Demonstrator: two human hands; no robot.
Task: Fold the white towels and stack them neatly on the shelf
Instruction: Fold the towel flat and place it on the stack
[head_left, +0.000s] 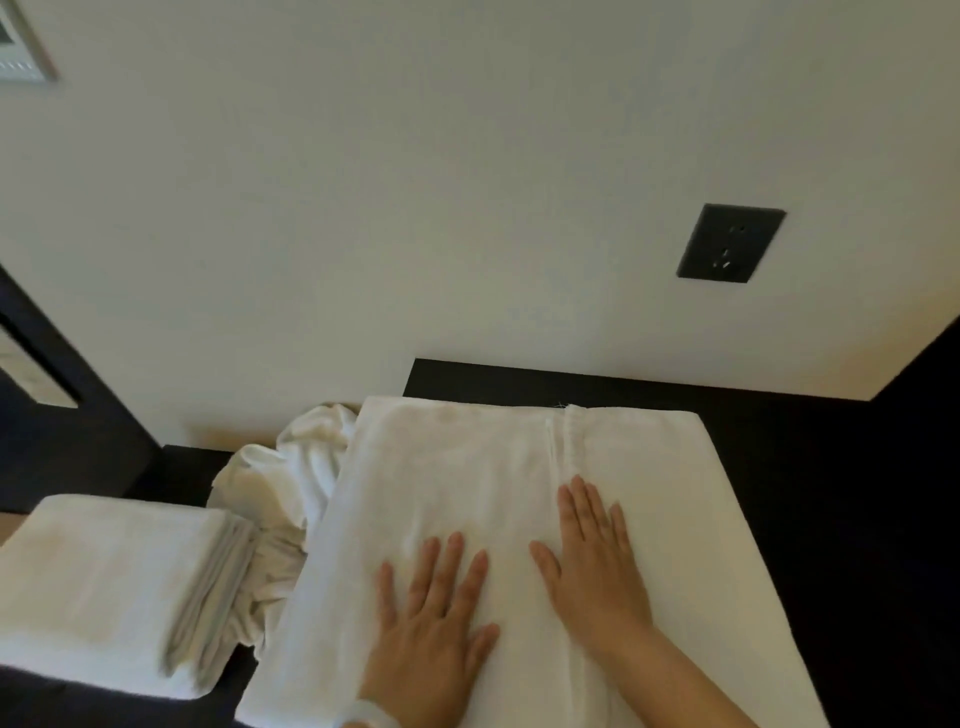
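Observation:
A large white towel (467, 467) lies folded flat on the dark surface (810, 467), with a hemmed edge running down its middle. Both hands press on its near half with straight, spread fingers: my left hand (431, 623) toward the centre left, my right hand (592, 566) just right of it beside the hem. A stack of folded white towels (104, 587) sits at the lower left. Between the stack and the flat towel lies a crumpled white towel (291, 478).
A pale wall rises behind the surface, with a dark socket plate (730, 243) at the right. Dark panelling (62, 415) runs along the left. A framed panel (21, 47) hangs in the top left corner.

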